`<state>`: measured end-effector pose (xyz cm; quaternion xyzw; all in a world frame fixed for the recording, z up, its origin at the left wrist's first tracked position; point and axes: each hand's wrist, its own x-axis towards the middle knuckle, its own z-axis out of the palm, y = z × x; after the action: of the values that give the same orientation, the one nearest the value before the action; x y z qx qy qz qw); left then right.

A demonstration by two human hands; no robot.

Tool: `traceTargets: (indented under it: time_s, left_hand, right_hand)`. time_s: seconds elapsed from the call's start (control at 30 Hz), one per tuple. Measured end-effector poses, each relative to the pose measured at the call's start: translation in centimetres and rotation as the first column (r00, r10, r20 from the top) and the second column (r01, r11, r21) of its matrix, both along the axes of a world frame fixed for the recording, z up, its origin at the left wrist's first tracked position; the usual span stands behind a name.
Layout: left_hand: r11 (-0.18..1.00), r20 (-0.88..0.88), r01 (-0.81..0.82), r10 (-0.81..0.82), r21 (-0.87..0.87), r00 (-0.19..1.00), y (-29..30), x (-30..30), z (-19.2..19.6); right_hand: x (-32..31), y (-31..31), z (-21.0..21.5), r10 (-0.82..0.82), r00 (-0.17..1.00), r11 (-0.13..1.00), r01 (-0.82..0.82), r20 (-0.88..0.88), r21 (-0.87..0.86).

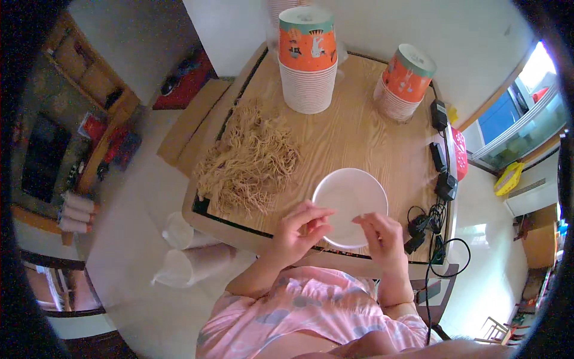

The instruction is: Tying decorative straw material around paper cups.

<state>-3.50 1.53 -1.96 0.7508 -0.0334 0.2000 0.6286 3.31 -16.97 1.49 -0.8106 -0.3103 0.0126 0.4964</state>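
Observation:
A white round paper tub (351, 206) stands at the table's near edge with its open top toward me. My left hand (302, 230) is over the left part of its rim, fingers curled and thumb drawn in toward them. Over the tub's right part, my right hand (384, 236) has its thumb and fingertips pressed together. Anything held in either hand is too small to make out. Left of the tub lies a tangled heap of thin tan strands (248, 158), like dried roots or twine.
Behind are a tall stack of orange-and-green paper tubs (308, 60), upside down, and a shorter stack (405, 81). Black cables (433, 218) and power adapters (445, 186) line the table's right edge. On the floor at left lie sleeves of white cups (197, 266) and a cardboard sheet (194, 122).

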Motion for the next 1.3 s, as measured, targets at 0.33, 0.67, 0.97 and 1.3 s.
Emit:
traceTargets:
  time_s: [0.33,0.67,0.97,1.3]
  left_hand:
    - [0.994,-0.009,0.095,-0.096,-0.06,0.995,-0.2,2.7,-0.9]
    - [0.98,0.054,-0.102,0.094,0.174,0.994,-0.6,3.3,-1.0]
    - [0.97,-0.058,-0.063,0.079,0.236,0.995,-0.4,3.3,-1.5]
    - [0.958,0.046,0.086,-0.076,-0.273,0.996,-0.3,3.3,-1.7]
  right_hand:
    - [1.1,1.7,0.1,0.203,0.976,0.968,-0.188,0.079,-0.167]
    - [1.9,3.3,-0.7,0.103,0.993,0.993,-0.101,0.048,-0.059]
    - [1.9,3.1,-1.1,0.12,0.989,0.992,-0.116,0.088,-0.051]
    - [2.1,2.4,-2.2,0.085,0.99,0.991,-0.072,-0.117,0.112]
